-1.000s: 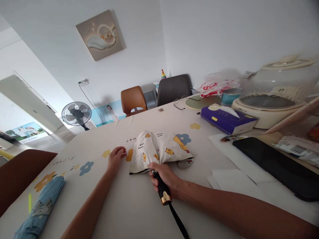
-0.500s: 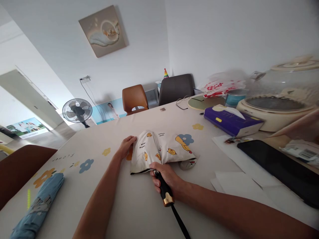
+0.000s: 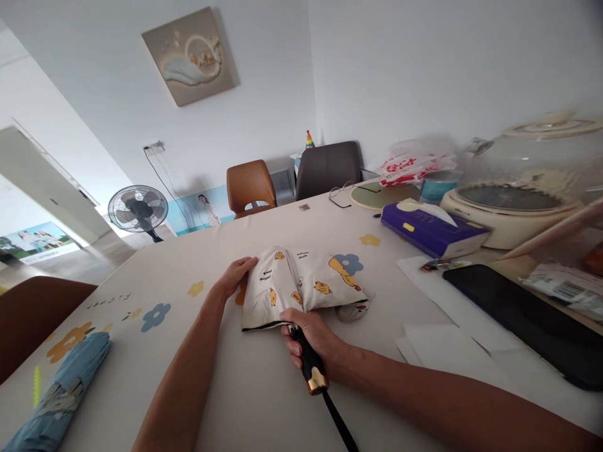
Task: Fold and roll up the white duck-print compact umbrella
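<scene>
The right hand is closed around the black handle of the folded umbrella, pinning it flat at mid-table, while the left hand lies open, fingertips on the canopy's left edge, steadying the fabric. The table is bare toward the near edge; papers and a tissue box crowd the right side.

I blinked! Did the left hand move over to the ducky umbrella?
Yes. The left hand slid right across the table, from beside the yellow flower print to the edge of the ducky umbrella.
</scene>
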The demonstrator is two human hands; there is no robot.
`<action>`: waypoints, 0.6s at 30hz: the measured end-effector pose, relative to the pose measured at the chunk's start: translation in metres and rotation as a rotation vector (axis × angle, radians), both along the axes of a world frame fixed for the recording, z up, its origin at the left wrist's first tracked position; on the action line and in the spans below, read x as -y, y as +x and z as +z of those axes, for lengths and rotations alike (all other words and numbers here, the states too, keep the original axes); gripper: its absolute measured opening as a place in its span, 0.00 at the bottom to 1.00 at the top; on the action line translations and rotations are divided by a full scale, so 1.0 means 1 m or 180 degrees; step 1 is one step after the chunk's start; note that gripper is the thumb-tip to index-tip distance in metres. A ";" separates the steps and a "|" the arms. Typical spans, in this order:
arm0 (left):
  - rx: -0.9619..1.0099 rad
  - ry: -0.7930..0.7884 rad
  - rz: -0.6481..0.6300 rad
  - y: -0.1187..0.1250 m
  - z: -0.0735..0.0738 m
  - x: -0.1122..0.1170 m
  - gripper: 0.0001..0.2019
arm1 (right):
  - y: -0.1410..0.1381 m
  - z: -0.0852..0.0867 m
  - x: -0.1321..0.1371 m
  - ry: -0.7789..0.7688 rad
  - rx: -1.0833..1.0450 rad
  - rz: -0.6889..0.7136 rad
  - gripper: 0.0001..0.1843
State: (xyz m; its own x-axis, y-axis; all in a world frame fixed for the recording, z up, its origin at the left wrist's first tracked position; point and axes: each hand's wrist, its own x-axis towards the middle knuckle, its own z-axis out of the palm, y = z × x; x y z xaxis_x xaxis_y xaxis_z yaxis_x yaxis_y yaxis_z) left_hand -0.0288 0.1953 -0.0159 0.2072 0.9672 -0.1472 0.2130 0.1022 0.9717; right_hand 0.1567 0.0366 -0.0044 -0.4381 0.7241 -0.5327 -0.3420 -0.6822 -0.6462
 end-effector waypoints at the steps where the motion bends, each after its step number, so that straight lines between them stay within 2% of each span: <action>1: 0.0031 -0.0005 0.0002 -0.001 0.000 -0.001 0.21 | 0.000 0.000 0.000 -0.0001 -0.0015 0.0022 0.14; 6: 0.0237 -0.0141 0.0031 -0.005 -0.001 -0.004 0.21 | 0.000 -0.001 0.000 0.0031 -0.0036 0.0024 0.14; 13: 0.0294 -0.0453 -0.0187 -0.009 0.001 -0.006 0.19 | 0.000 -0.005 -0.001 0.0104 -0.0094 0.0077 0.14; 18: 0.0700 -0.0454 0.0465 -0.012 -0.002 -0.009 0.17 | -0.002 -0.004 -0.001 0.0060 0.0015 -0.0017 0.14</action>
